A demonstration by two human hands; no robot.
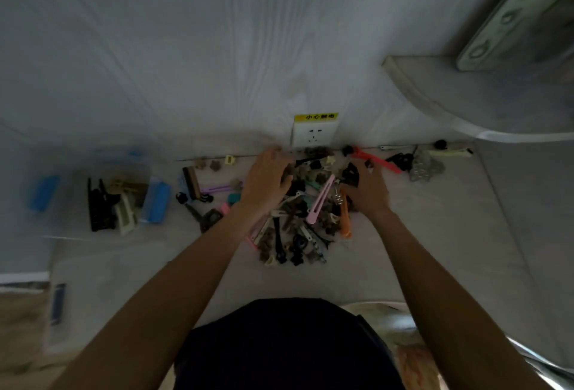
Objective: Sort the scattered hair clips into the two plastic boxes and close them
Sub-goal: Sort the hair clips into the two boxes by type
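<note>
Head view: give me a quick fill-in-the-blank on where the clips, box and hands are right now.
1. Both hands, left hand and right hand, are over the ____ of clips.
2. The long clip lying between the hands is ____ in colour.
3. The clear box with blue latches sits to the ____ of the pile.
4. The wall socket bears a ____ label.

Missing words: pile; pink; left; yellow

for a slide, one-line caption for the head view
Both hands, left and right, dig into a hair clip pile; clear box waits nearby.
</note>
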